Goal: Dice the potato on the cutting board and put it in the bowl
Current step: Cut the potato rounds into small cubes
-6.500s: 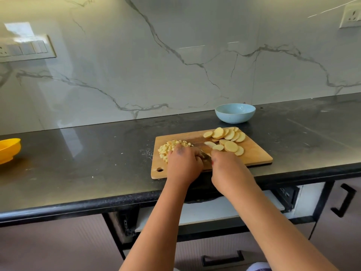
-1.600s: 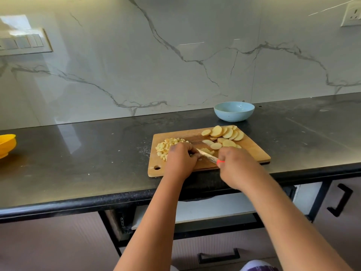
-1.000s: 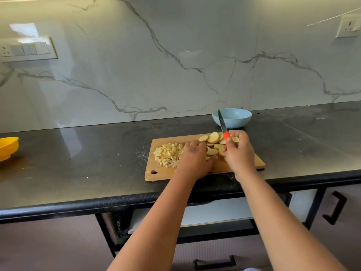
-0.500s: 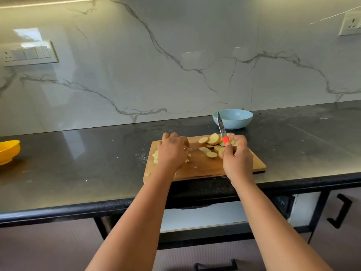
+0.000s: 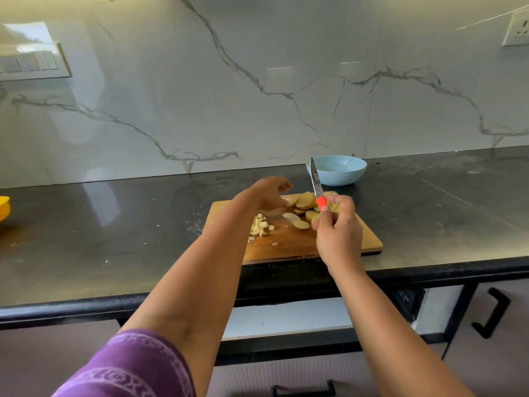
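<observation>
Right hand (image 5: 337,233) gripped orange-handled knife (image 5: 317,188), blade upright. Left hand (image 5: 269,193) blurred above wooden cutting board (image 5: 369,239), fingers curled; contents unclear. Potato slices (image 5: 303,203) far side, diced pile (image 5: 260,226) left. Pale blue bowl (image 5: 337,170) beyond on black bench (image 5: 114,224).

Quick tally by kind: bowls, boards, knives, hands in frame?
Bowls: 2, a blue bowl and a yellow bowl cut off at the left edge
Cutting boards: 1, the cutting board
Knives: 1, the knife
Hands: 2, left hand, right hand
Total: 6
</observation>
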A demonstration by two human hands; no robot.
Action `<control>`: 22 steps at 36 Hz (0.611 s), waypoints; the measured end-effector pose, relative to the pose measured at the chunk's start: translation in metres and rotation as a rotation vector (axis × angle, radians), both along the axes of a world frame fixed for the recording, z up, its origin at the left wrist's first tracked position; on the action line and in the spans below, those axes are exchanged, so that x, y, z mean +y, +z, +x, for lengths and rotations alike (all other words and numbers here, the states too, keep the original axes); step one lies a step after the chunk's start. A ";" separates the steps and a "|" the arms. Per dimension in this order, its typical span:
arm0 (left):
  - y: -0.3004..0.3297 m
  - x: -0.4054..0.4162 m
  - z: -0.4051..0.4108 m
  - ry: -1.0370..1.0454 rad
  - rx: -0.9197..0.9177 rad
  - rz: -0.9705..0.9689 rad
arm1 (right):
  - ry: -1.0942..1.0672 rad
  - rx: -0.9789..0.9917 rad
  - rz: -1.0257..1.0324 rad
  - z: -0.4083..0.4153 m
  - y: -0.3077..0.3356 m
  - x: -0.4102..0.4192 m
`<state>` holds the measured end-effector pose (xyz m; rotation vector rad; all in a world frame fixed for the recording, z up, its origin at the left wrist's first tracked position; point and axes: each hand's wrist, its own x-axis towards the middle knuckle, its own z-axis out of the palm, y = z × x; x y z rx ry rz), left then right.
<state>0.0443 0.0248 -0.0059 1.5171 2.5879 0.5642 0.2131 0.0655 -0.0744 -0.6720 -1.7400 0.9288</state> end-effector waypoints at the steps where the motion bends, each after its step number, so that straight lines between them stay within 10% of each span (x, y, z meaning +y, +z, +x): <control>1: -0.002 0.004 -0.001 -0.015 -0.015 -0.021 | 0.004 0.007 0.000 0.000 0.000 0.000; 22: -0.007 0.007 -0.008 -0.034 0.049 -0.028 | 0.012 0.013 0.003 0.000 -0.002 0.002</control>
